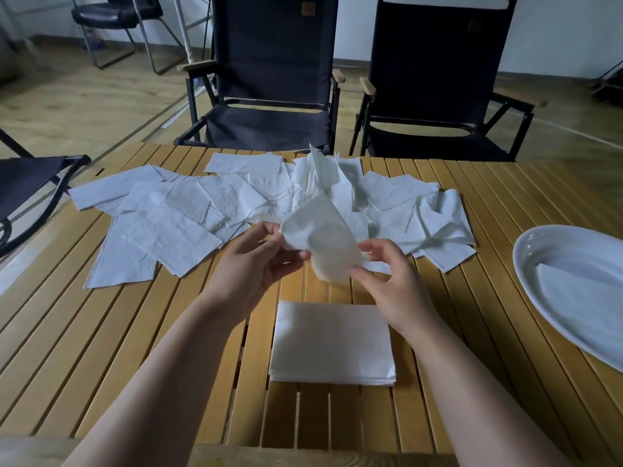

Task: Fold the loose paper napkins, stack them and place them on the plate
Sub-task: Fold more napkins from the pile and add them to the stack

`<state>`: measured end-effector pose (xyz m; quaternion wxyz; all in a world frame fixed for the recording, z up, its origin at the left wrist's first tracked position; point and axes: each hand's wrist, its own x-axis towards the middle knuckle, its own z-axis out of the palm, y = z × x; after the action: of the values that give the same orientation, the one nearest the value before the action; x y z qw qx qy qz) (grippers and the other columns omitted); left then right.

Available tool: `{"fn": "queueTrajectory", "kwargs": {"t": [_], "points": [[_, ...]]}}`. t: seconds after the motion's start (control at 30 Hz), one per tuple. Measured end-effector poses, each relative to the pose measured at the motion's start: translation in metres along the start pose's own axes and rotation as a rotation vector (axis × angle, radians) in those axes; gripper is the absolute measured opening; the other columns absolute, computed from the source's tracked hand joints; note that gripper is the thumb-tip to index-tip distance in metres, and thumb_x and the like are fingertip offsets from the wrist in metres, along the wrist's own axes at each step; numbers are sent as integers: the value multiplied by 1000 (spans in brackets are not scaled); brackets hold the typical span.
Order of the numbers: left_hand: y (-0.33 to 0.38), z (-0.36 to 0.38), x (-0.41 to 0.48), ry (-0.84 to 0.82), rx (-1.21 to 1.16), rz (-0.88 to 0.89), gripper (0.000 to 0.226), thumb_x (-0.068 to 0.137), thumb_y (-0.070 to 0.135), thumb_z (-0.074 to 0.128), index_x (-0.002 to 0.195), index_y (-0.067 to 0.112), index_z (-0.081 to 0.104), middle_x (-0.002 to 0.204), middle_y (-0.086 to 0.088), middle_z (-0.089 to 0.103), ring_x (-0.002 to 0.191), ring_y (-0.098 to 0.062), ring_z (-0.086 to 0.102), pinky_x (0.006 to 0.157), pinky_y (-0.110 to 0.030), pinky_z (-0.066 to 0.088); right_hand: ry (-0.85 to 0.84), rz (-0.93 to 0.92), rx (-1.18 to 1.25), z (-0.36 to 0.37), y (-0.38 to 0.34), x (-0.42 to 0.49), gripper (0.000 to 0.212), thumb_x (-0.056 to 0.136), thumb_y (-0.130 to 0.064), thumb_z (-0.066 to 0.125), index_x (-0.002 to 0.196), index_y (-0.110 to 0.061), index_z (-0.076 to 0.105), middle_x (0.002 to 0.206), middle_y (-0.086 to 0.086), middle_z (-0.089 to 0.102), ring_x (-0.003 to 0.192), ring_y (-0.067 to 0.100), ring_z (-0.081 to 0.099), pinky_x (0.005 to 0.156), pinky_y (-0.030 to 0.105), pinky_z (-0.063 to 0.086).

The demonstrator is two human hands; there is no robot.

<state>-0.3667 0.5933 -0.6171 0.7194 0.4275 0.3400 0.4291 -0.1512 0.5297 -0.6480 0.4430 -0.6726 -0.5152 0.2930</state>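
Both hands hold one white paper napkin (320,237) up above the table. My left hand (256,264) pinches its left edge and my right hand (387,278) pinches its lower right edge. Below the hands lies a neat stack of folded napkins (332,345) near the table's front. Several loose napkins (175,214) are spread across the far half of the table, some crumpled in the middle. A white oval plate (526,264) sits at the right edge with folded napkins (573,288) on it.
The slatted wooden table (135,332) fills the foreground. Two dark folding chairs (269,96) stand behind its far edge, and another dark chair (27,183) is at the left.
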Motion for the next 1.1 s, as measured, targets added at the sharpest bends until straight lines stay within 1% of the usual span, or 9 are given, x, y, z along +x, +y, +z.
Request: {"fn": "queueTrajectory", "kwargs": {"t": [0.1,0.23,0.37,0.43,0.53,0.63,0.77,0.9,1.1], "points": [[1,-1,1,-30,-91,-22,24,106,10,36,96,7,57,89,-18,67,86,-24,68,81,-32,58,-19,6,120,3,-3,0,41,90,-29,72,126,-34,54,107,-12,67,102,5,63,80,21,51],[2,-4,0,-19,-78,-46,25,105,9,41,89,9,61,87,-16,65,81,-22,65,80,-31,58,5,-23,152,1,-2,1,11,92,-27,69,103,-28,70,93,-9,72,94,10,67,82,28,53],[4,-8,0,16,41,-72,19,97,22,56,80,18,63,78,-5,54,68,-15,54,71,-29,45,21,-8,220,-8,-2,1,4,92,-27,70,96,-25,72,92,-6,75,92,9,70,85,29,56],[5,-8,-2,13,137,-89,21,94,37,61,88,18,66,80,-5,53,67,-14,50,68,-27,42,-8,-22,198,-10,-4,-1,4,91,-26,71,95,-25,73,90,-8,76,90,7,71,83,27,55],[4,-8,-3,-20,224,-110,51,88,50,64,111,5,67,95,-9,63,79,-19,57,75,-29,46,-90,-31,167,-15,-5,-5,9,90,-25,71,97,-21,75,90,-7,77,89,9,72,83,29,56],[5,-8,-4,-9,227,-150,38,93,30,62,116,1,69,113,-10,72,104,-27,68,92,-36,55,-165,2,166,-21,-10,-7,10,89,-25,72,98,-21,76,91,-6,77,89,10,73,84,30,58],[7,-8,-6,-30,292,-233,34,88,22,66,112,-1,70,103,-9,71,95,-26,67,91,-38,55,-144,102,291,-26,-18,-9,23,78,-39,74,93,-22,76,93,-2,78,92,15,73,81,32,57],[10,-10,-7,-22,286,-263,34,83,22,69,113,6,72,108,-8,73,98,-25,70,91,-39,57,-270,380,432,-39,-23,-10,33,74,-40,76,90,-11,77,88,9,76,70,21,70,53,26,51],[11,-16,-9,-22,399,-297,28,85,24,71,111,12,73,114,-13,70,109,-37,66,101,-49,51,-240,470,302,-41,-10,-9,15,85,-26,77,87,-12,76,76,7,61,53,13,57,45,22,36]]}}
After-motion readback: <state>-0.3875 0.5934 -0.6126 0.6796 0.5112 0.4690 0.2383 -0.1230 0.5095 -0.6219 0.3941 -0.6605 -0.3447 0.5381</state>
